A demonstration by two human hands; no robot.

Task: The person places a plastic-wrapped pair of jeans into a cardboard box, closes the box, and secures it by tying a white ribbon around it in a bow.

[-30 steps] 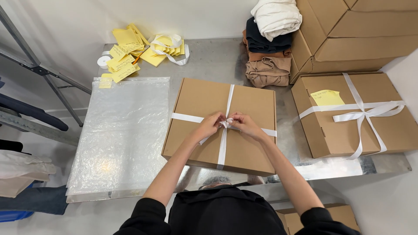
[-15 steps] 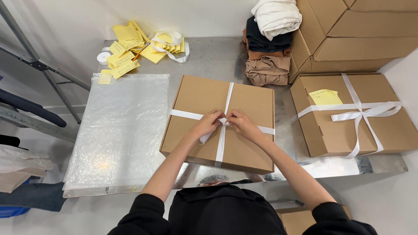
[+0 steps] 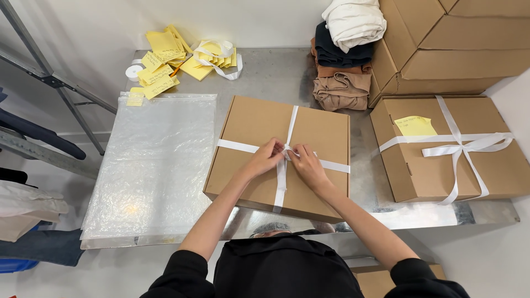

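Observation:
A flat brown cardboard box [image 3: 254, 132] lies on the metal table [image 3: 270, 77] in front of me. A white ribbon [image 3: 234, 147] crosses its lid both ways. My left hand [image 3: 266, 157] and my right hand [image 3: 307, 164] meet at the ribbon's crossing in the middle of the lid. Both pinch the ribbon there with fingertips close together. The crossing itself is hidden under my fingers.
A stack of clear bubble-wrap sheets [image 3: 154, 165] lies to the left. Yellow paper notes [image 3: 163, 60], a ribbon roll [image 3: 133, 72] and loose ribbon [image 3: 218, 55] sit at the back. Folded clothes [image 3: 345, 60] and stacked boxes [image 3: 447, 44] stand back right. A ribbon-tied box [image 3: 447, 149] sits at right.
My hands stay at the ribbon's crossing, fingers shifting slightly. The view has drifted a little; the box has not moved.

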